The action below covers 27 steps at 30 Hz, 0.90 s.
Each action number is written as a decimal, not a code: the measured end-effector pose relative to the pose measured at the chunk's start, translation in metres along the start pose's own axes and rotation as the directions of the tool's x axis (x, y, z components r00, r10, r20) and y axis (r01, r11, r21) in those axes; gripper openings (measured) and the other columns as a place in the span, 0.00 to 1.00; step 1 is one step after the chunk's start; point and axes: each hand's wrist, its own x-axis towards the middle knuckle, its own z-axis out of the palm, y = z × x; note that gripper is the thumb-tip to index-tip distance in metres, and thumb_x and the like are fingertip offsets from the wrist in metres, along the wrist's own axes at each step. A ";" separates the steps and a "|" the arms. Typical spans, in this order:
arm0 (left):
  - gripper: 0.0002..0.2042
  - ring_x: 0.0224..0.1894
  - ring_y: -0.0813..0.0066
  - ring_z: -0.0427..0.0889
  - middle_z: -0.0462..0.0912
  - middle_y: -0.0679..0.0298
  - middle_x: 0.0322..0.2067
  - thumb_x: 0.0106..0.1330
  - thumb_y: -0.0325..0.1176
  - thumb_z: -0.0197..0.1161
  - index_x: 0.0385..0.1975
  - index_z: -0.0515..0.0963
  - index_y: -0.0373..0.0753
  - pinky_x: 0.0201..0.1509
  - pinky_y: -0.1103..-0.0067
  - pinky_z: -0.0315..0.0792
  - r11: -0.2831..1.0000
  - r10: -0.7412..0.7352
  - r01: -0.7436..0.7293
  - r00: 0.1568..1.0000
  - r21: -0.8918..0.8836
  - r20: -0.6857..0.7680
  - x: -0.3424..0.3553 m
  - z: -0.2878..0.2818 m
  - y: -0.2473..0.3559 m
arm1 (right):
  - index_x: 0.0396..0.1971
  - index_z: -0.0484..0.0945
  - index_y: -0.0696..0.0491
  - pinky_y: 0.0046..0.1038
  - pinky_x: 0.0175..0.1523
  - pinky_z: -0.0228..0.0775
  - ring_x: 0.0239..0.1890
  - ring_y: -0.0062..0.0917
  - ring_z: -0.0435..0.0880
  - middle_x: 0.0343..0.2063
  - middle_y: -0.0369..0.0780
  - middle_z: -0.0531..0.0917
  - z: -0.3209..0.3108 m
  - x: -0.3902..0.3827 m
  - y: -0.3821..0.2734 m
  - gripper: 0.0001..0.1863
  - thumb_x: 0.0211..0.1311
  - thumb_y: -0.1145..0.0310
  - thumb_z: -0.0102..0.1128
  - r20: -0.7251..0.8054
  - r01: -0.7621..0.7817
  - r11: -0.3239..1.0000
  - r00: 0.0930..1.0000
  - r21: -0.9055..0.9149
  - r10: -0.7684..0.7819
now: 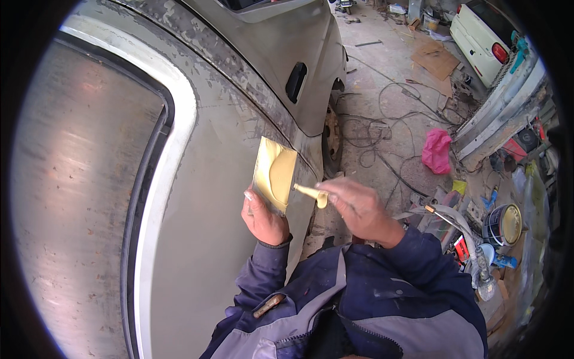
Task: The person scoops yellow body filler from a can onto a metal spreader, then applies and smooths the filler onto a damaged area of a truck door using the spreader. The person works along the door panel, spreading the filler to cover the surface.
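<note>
My left hand [266, 222] is closed around the lower end of a flat rectangular putty board [260, 179], its thumb along the left edge. A thick, smooth layer of pale yellow body filler [280, 170] covers most of the board. Just right of it, my right hand [363, 210] pinches a putty spreader [308, 191] coated in the same filler, with a lump hanging from it. A small gap separates spreader and board. The right fingers are slightly blurred. Both hands are in front of a dull grey car body panel [197, 203] with sanded, patchy paint.
The car's white-edged window [84, 155] fills the left; a door handle recess [295, 82] and wheel [332, 134] lie ahead. Cables [382, 122] loop across the floor near a pink bag [437, 151]. A bucket [491, 227] stands among clutter at right. A white car [475, 45] is farther off.
</note>
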 end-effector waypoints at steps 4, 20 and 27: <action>0.30 0.55 0.52 0.88 0.89 0.44 0.53 0.91 0.49 0.52 0.62 0.82 0.20 0.63 0.63 0.79 0.771 0.325 -0.466 0.874 0.433 0.362 -0.005 -0.001 0.000 | 0.62 0.84 0.63 0.31 0.57 0.81 0.52 0.29 0.90 0.50 0.48 0.91 -0.015 0.024 0.002 0.16 0.88 0.70 0.56 -0.164 -0.332 0.887 0.903 0.322 0.398; 0.31 0.55 0.61 0.88 0.90 0.50 0.55 0.94 0.50 0.48 0.65 0.80 0.22 0.64 0.71 0.78 0.936 0.160 -0.176 0.984 0.304 0.078 -0.005 0.015 0.008 | 0.62 0.87 0.58 0.37 0.63 0.83 0.56 0.39 0.91 0.57 0.46 0.91 -0.012 0.005 0.021 0.16 0.78 0.78 0.64 0.092 0.193 0.980 0.976 0.045 -0.196; 0.28 0.58 0.58 0.92 0.89 0.51 0.60 0.93 0.51 0.48 0.67 0.77 0.27 0.66 0.64 0.83 0.912 -0.235 0.272 0.960 -0.306 0.153 -0.024 0.010 0.001 | 0.72 0.77 0.63 0.28 0.65 0.80 0.57 0.20 0.87 0.62 0.38 0.87 -0.002 0.031 0.004 0.20 0.93 0.68 0.52 -0.254 0.016 0.621 0.920 0.784 0.298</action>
